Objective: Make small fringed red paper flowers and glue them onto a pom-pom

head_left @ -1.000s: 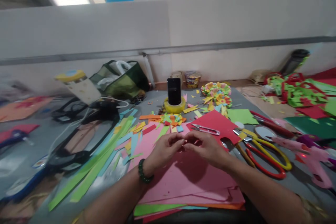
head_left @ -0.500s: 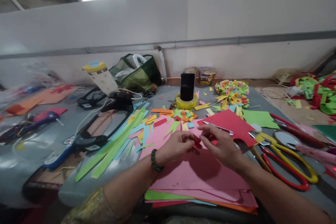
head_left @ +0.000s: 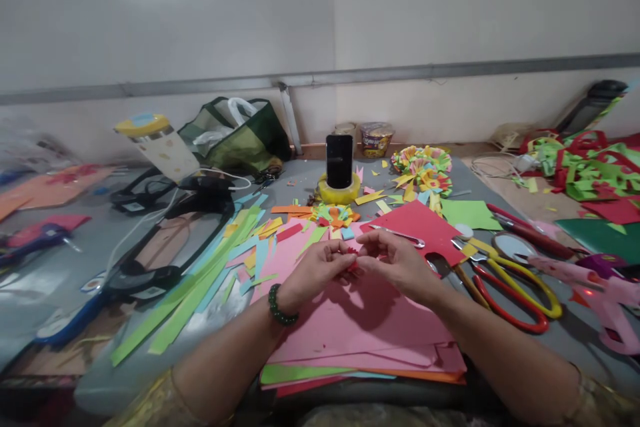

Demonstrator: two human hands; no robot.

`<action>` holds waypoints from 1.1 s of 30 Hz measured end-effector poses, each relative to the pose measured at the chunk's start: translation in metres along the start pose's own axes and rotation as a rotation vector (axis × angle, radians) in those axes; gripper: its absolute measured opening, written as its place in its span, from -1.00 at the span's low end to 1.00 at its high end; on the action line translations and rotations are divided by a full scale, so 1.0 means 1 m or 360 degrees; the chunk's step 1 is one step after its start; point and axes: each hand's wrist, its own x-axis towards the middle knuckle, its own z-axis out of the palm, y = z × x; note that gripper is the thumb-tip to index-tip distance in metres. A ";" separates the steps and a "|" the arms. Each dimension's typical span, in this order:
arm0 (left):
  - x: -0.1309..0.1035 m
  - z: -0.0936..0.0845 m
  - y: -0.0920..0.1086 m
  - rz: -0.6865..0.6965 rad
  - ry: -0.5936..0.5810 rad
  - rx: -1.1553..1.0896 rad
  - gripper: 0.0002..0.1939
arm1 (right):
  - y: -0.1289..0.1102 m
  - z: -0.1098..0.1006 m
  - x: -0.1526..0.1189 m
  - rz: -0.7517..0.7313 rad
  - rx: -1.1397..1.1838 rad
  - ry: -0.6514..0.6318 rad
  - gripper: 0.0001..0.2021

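Observation:
Between my two hands is a small red paper piece (head_left: 353, 257) with a jagged edge, partly hidden by fingers. My left hand (head_left: 320, 268), with a dark green bead bracelet at the wrist, is closed and pinches it. From the other side, my right hand (head_left: 395, 265) has its thumb and fingertips closed at the same piece. Below both hands lies a stack of pink paper sheets (head_left: 370, 327). Just ahead are a multicoloured paper flower (head_left: 334, 215) and a red sheet (head_left: 420, 223) with tweezers (head_left: 400, 236) on it.
Scissors with red and yellow handles (head_left: 530, 280) and a pink glue gun (head_left: 595, 287) lie to the right. Green strips (head_left: 185, 287) and a black frame-like object (head_left: 175, 240) are on the left. A phone (head_left: 339, 161) stands in a yellow tape roll (head_left: 340, 193).
The camera view has swung rightward, so things sit further left. My right hand's fingertips have come closer to my left hand at the red piece, which shows its jagged edge now.

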 end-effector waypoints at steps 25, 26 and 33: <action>-0.006 0.010 -0.001 0.0665 0.0370 0.1072 -0.81 | 0.010 0.009 -0.004 -0.0234 -0.0309 0.0239 -0.67; -0.007 0.010 -0.002 0.0669 0.0356 0.1120 -0.80 | 0.010 0.009 -0.005 -0.0253 -0.0342 0.0233 -0.66; -0.010 0.004 -0.007 0.0732 0.0550 0.1286 -0.84 | 0.012 0.012 -0.004 -0.0383 -0.0563 0.0287 -0.62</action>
